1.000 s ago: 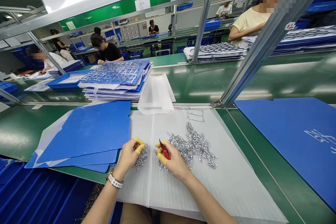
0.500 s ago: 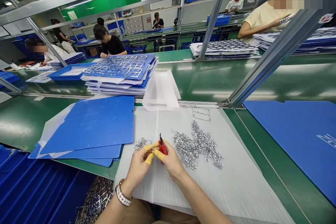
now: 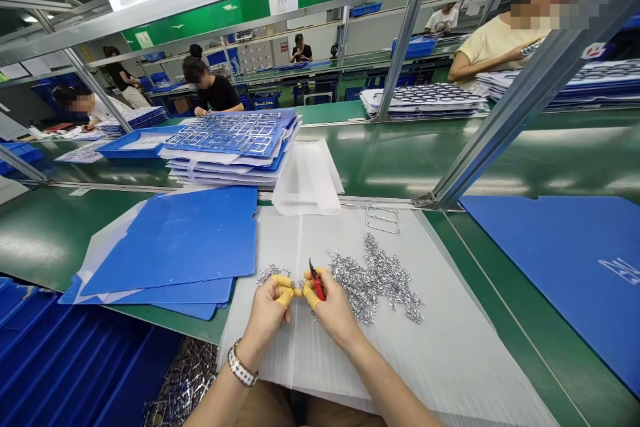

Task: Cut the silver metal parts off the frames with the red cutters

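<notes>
Yellow finger cots cover several fingertips of both hands. My left hand [image 3: 270,303] is closed in a pinch on a small shiny metal piece [image 3: 295,285], mostly hidden by the fingers. Just to its right, my right hand [image 3: 334,310] is closed around red-handled nippers [image 3: 317,283], their dark jaws pointing up and away. The right thumb and fingertip are close to the left fingertips; whether they also pinch a tiny piece is unclear. A small heap of silvery pieces [image 3: 271,271] lies beyond my left hand. A larger heap [image 3: 387,277] spreads right of my right hand.
White foam sheeting [image 3: 425,367] covers the work surface, with a rectangular metal frame [image 3: 383,219] at its far side. Blue plastic sheets [image 3: 175,240] lie left. Behind stands a stack of sheets with metal frames [image 3: 225,133]. A slanted metal post [image 3: 500,107] rises at right. Other people sit beyond.
My hands have drawn slightly apart at the fingertips. The nippers have tilted and moved a little right, and the right fingers have shifted on them. The view has shifted slightly.
</notes>
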The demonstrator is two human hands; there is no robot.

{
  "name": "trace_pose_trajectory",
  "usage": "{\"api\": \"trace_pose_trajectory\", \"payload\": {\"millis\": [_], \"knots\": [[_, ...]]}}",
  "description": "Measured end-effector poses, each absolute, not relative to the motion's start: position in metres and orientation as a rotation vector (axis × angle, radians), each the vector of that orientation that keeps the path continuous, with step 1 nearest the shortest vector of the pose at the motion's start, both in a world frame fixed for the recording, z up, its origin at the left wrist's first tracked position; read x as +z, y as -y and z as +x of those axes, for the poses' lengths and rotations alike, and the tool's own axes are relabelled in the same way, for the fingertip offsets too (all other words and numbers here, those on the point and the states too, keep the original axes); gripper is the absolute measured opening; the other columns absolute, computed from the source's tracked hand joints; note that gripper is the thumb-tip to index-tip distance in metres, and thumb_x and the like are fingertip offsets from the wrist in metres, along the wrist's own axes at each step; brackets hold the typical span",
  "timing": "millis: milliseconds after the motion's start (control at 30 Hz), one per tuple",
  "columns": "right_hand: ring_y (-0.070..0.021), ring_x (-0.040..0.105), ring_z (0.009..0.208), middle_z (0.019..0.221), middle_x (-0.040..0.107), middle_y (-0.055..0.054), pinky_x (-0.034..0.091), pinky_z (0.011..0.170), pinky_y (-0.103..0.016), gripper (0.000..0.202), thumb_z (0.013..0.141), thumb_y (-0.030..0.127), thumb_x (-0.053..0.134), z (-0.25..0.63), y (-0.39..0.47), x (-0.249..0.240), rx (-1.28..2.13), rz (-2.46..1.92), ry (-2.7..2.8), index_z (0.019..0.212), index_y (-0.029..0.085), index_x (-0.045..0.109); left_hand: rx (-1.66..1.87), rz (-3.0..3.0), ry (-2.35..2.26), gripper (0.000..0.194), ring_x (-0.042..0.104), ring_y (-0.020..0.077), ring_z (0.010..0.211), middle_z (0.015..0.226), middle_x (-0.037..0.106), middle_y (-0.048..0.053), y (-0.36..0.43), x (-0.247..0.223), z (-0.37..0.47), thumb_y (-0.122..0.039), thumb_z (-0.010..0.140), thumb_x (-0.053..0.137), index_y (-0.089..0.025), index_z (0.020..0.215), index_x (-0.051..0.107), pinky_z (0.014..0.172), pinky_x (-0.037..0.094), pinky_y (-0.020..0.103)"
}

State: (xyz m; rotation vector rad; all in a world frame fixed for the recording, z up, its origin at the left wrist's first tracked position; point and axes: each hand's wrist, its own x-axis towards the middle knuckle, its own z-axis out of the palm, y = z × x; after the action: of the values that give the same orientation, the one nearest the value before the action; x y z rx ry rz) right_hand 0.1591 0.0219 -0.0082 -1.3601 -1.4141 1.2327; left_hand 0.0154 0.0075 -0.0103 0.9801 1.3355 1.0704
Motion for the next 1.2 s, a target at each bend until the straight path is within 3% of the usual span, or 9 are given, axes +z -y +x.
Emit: {"api": "trace_pose_trajectory", "payload": {"millis": [267, 467, 667, 833, 1067, 1200], "knots": [[-0.0183, 0.061, 0.075, 0.085, 0.065, -0.003, 0.048, 0.065, -0.031, 0.023, 0.077, 0.03, 0.05, 0.17, -0.016, -0.014, 1.212, -1.354, 1.42, 0.099, 0.022, 0.052, 0.972, 1.096, -1.381, 0.014, 0.04, 0.0046, 0.032, 0.076, 0.068, 0.002, -0.009, -0.007, 0.028, -0.029, 0.074, 0.054, -0.019, 0.083, 0.054, 0.034, 0.03, 0.021], [-0.0209, 0.062, 0.083, 0.091, 0.065, -0.003, 0.047, 0.075, -0.035, 0.025, 0.076, 0.026, 0.048, 0.194, -0.011, -0.019, 0.918, -1.494, 1.6, 0.102, 0.025, 0.052, 0.892, 1.573, -1.456, 0.013, 0.064, 0.0165, 0.067, 0.078, 0.07, 0.004, -0.001, -0.001, 0.046, -0.02, 0.079, 0.051, -0.02, 0.085, 0.063, 0.06, 0.048, 0.028], [-0.0232, 0.06, 0.087, 0.092, 0.064, -0.006, 0.044, 0.075, -0.035, 0.025, 0.078, 0.022, 0.047, 0.198, -0.021, -0.015, 0.707, -1.547, 1.902, 0.102, 0.023, 0.054, 0.848, 1.926, -1.617, 0.018, 0.062, 0.0185, 0.079, 0.084, 0.069, 0.005, -0.001, 0.0, 0.019, -0.02, 0.085, 0.05, -0.021, 0.089, 0.067, 0.073, 0.047, 0.032], [-0.022, 0.057, 0.096, 0.102, 0.064, -0.007, 0.039, 0.082, -0.034, 0.028, 0.08, 0.012, 0.049, 0.159, -0.059, -0.005, 0.668, -1.239, 2.333, 0.105, 0.023, 0.055, 0.873, 1.911, -1.846, 0.019, 0.061, 0.0175, 0.081, 0.088, 0.068, 0.005, -0.02, -0.003, -0.027, -0.017, 0.085, 0.048, -0.02, 0.091, 0.066, 0.075, 0.048, 0.031], [-0.0196, 0.058, 0.083, 0.086, 0.065, -0.004, 0.036, 0.072, -0.028, 0.023, 0.075, 0.008, 0.054, 0.137, -0.094, -0.017, 0.712, -1.158, 2.473, 0.092, 0.023, 0.059, 0.756, 1.997, -1.916, 0.02, 0.059, 0.0168, 0.082, 0.086, 0.066, 0.005, -0.042, -0.004, -0.045, -0.016, 0.086, 0.047, -0.019, 0.092, 0.066, 0.077, 0.046, 0.029], [-0.0182, 0.058, 0.081, 0.087, 0.064, -0.003, 0.035, 0.067, -0.026, 0.03, 0.07, 0.004, 0.05, 0.15, -0.095, -0.013, 0.774, -1.206, 2.433, 0.094, 0.022, 0.057, 0.62, 2.117, -1.872, 0.018, 0.057, 0.0187, 0.089, 0.087, 0.065, 0.005, -0.052, -0.003, -0.033, -0.016, 0.085, 0.05, -0.021, 0.091, 0.067, 0.081, 0.042, 0.031]]}}
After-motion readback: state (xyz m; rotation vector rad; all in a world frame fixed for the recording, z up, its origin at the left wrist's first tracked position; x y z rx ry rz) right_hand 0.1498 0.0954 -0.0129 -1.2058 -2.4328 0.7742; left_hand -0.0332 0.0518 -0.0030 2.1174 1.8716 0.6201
